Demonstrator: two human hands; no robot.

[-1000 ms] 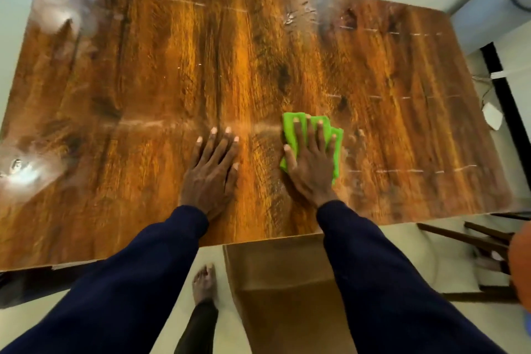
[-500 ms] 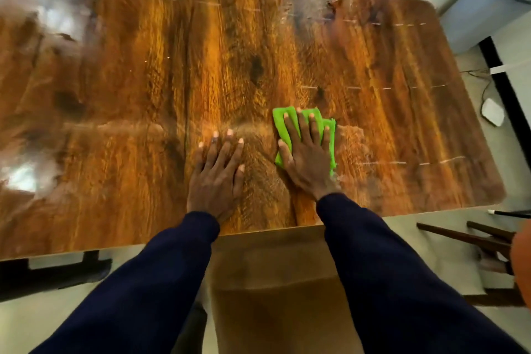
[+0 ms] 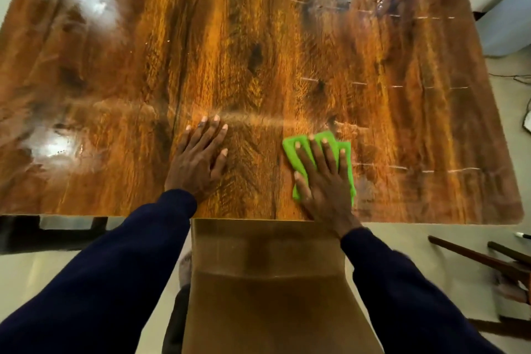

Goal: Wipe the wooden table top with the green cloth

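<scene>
Since the wooden table top (image 3: 258,52) fills most of the view, it comes first: a broad glossy slab with dark grain, pale patches of glare on its left side and faint smear lines across its right half. Just beside its near edge stands a brown chair (image 3: 267,282), between the person's dark sleeves. On the wood near that edge the left hand (image 3: 198,164) lies flat, fingers straight and close together, holding nothing and apparently bracing. Apart from it, the right hand (image 3: 321,181) presses palm-down, fingers spread, on the green cloth (image 3: 289,149), which lies folded flat on the table, right of centre and close to the near edge. The cloth looks soft, thin and light, and would likely bunch or slip out if pushed from one corner. A flat palm over its middle, with fingertips toward the leading edge, seems the sound hold. The polished surface looks slick, so the cloth should glide easily under steady pressure
</scene>
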